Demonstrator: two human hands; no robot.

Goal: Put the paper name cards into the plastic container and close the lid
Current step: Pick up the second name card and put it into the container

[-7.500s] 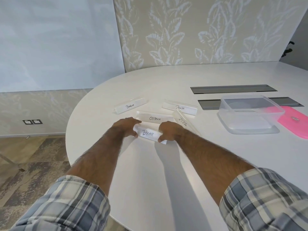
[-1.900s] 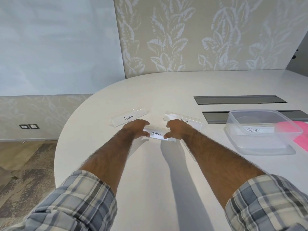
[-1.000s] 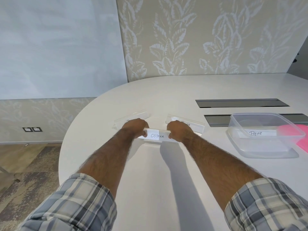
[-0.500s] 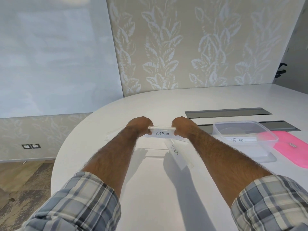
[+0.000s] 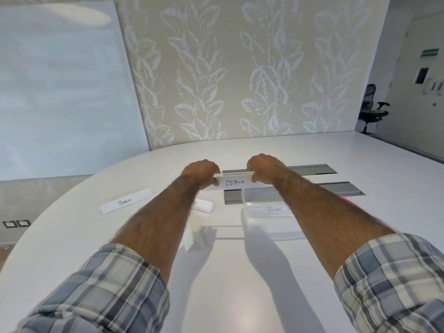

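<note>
Nearest, plaid sleeves [image 5: 96, 292] and bare forearms reach out over the white table [image 5: 228, 284]. Beside the left forearm [image 5: 156, 224] lie two name cards, one toward the elbow [image 5: 189, 239] and one toward the wrist [image 5: 204, 205], both partly hidden. A third card [image 5: 126, 204] lies well left of the left hand.

Under the right forearm [image 5: 324, 212] sits the clear plastic container [image 5: 269, 233], open, with a lettered card [image 5: 274, 209] already inside.

Beyond it, the left hand [image 5: 200, 173] and right hand [image 5: 264, 169] each pinch one end of the OSTRICH card [image 5: 234, 182]. It is held level, clear of the table, lettering toward the body. Holding both ends probably keeps the long strip from twisting.

Whether the card hangs over the container or just past its far rim cannot be told. That rim is the one edge to clear, and room is open around both hands. Cable slots [image 5: 310, 169] lie beyond the hands.
</note>
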